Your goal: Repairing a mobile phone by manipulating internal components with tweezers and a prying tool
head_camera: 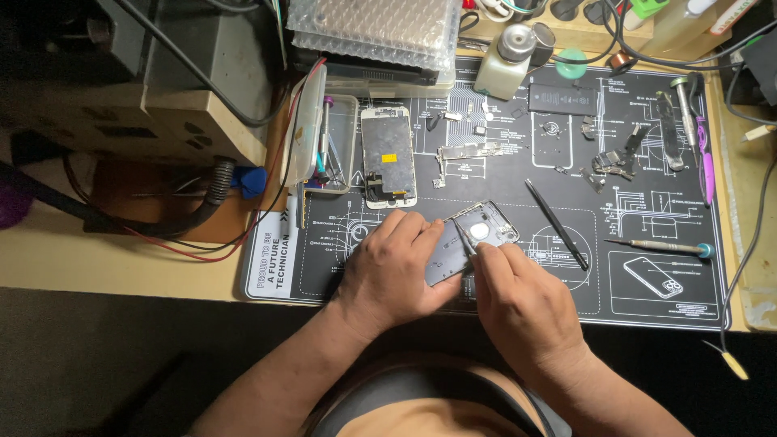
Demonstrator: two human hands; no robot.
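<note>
The phone shell (473,241) lies tilted mid-mat (647,307), gripped at its near end by the left hand (394,271); the right hand (522,303) pinches tweezers (464,239) touching its inside. A screen (388,157) lies just behind, a spudger (556,224) beside

The surface (121,259) is pale and wooden. A big black mat (647,299) with white drawings lies on it. On the mat sit a phone screen (388,155), a black battery (562,99), a white bottle (503,63), and small metal parts (463,151). A thin black stick (557,224) lies near the middle. A small screwdriver (664,246) lies to its right. A purple tool (706,162) rests by the mat's right edge. A clear tray (340,146) sits at the mat's left side. A phone shell (469,241) lies on the mat. A beige box (121,113) stands on the surface at the left.
</note>
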